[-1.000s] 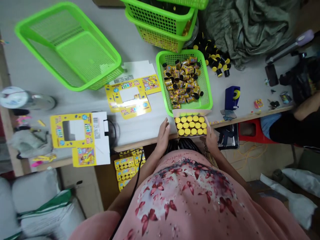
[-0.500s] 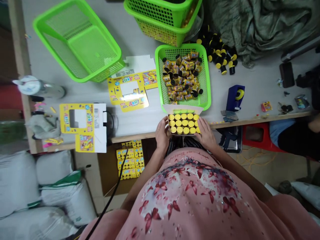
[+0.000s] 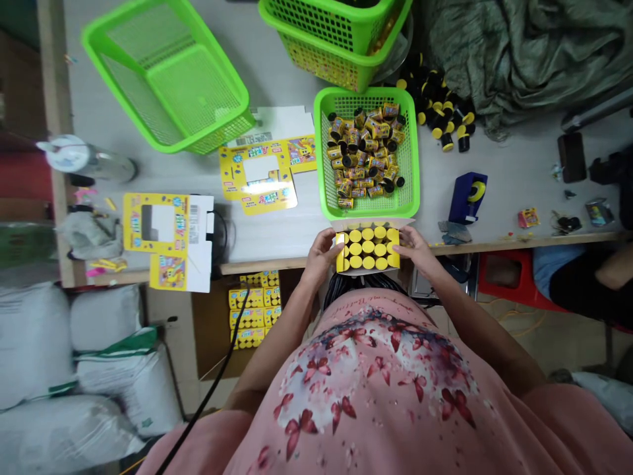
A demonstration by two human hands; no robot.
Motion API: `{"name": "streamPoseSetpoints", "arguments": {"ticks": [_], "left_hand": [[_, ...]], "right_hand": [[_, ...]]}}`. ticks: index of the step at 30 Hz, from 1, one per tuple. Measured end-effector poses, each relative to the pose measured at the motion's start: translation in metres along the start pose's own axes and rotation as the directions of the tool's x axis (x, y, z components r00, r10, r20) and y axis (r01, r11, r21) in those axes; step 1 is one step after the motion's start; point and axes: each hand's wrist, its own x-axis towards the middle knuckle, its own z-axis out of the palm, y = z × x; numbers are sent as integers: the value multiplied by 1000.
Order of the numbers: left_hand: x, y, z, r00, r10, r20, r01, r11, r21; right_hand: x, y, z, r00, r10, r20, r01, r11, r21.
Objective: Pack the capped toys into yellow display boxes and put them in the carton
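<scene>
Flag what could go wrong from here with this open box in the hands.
The open box is held between the left hand and right hand with its top uncovered, so a tilt could spill the yellow-capped containers. It is at the table's front edge, so a slip might drop it. Its white flap sits very close to the green basket and could catch on it.

Yellow caps (image 3: 367, 247), pink butterfly-print shirt (image 3: 376, 389), bright green basket (image 3: 364, 94)

A pink short-sleeved top (image 3: 376, 376) printed with dark red butterflies (image 3: 418, 386).
</scene>
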Motion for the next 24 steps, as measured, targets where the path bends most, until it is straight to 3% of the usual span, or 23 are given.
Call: {"name": "streamPoseSetpoints", "arguments": {"ticks": [4, 7, 9, 11, 15, 21, 24], "left_hand": [[3, 6, -3, 987, 147, 65, -149, 988, 38], [10, 16, -9, 966, 224, 129, -241, 960, 141], [13, 23, -17, 941, 265, 211, -315, 914, 256], [12, 29, -26, 891, 283, 356, -410, 838, 360], [10, 29, -39, 734, 264, 626, -618, 643, 453], [12, 0, -41, 578, 185, 794, -809, 252, 531], [7, -7, -38, 508, 246, 826, -860, 82, 504]], "right_hand": [[-4, -3, -11, 977, -206, 57, 213, 953, -216], [-8, -10, -21, 902, -377, 209, 431, 795, -426], [-9, -13, -29, 854, -415, 314, 520, 669, -530], [-7, -13, -36, 822, -408, 397, 569, 577, -586], [5, -11, -43, 776, -400, 487, 631, 498, -595], [8, -29, -35, 704, -475, 528, 708, 406, -578], [-1, -36, -30, 698, -413, 585, 715, 355, -602]]}}
